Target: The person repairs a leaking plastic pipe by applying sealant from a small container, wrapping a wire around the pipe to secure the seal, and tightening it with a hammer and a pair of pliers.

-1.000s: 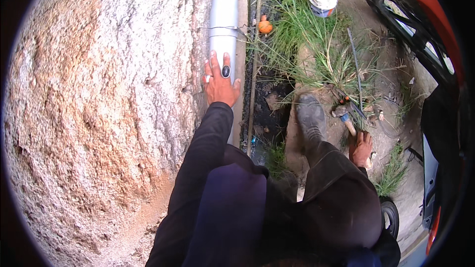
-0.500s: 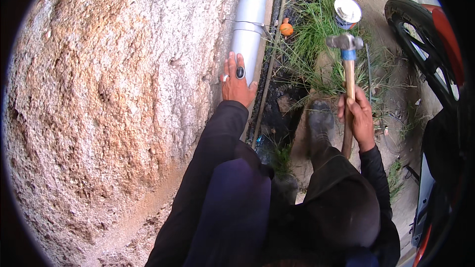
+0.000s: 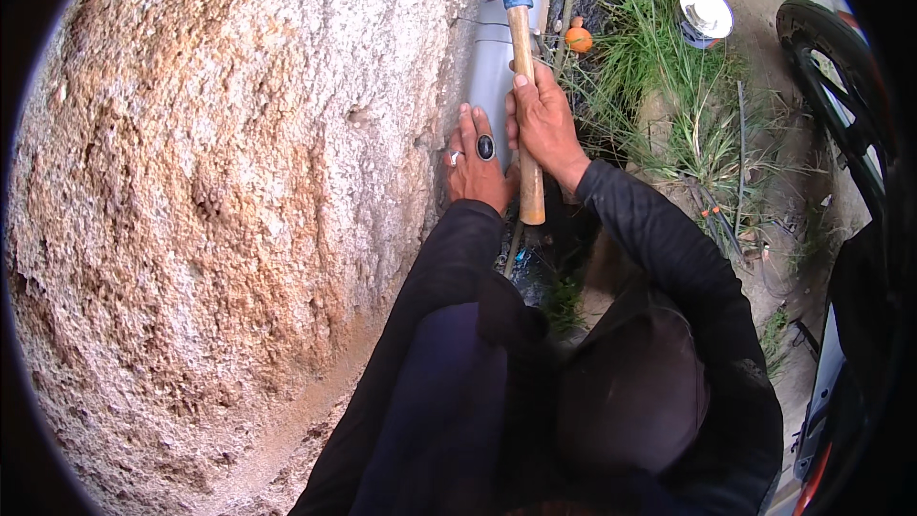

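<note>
My left hand (image 3: 475, 167), wearing a ring with a dark stone, lies flat with fingers spread against a grey pipe (image 3: 497, 57) that runs along a rough plastered wall (image 3: 239, 182). My right hand (image 3: 544, 124) grips the wooden handle of a hammer (image 3: 521, 86) near its middle. The hammer's metal head, with a blue band just below it, sits over the pipe above my left hand.
Grass (image 3: 659, 86) and dirt lie right of the pipe, with a thin pipe carrying an orange valve (image 3: 577, 38) and a white-lidded tin (image 3: 705, 14). A two-wheeler's tyre (image 3: 831, 67) curves along the right edge. Loose wires lie in the grass.
My right hand picked the hammer up from the ground at the right, raised it, and swung it left over the pipe. My left hand stayed pressed on the pipe.
</note>
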Demonstrator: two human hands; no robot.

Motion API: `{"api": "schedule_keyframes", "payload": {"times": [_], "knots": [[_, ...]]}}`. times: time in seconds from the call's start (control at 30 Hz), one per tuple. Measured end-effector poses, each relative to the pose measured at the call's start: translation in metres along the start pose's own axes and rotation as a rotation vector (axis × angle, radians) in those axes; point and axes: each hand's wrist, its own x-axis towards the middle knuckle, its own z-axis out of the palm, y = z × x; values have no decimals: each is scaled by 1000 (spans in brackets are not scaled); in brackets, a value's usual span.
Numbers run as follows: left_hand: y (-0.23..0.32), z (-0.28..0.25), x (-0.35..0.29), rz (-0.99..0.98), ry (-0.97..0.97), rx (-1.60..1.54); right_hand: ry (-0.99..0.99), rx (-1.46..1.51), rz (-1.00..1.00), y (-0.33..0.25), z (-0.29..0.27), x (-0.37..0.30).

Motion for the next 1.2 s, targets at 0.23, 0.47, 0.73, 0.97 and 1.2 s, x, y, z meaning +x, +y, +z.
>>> {"api": "schedule_keyframes", "payload": {"times": [0.23,0.47,0.73,0.97,1.2], "knots": [[-4,-1,2,12,24,-55,-95,-169,28,-2,-2,15],[-15,-8,7,-207,-10,-355,165,83,-259,-25,7,-1],[-28,8,3,-120,69,-308,27,54,-38,-21,2,4],[-24,10,7,-95,56,-386,86,54,-183,11,0,8],[-41,15,5,-52,177,-459,69,24,-145,-45,-17,14]]}}
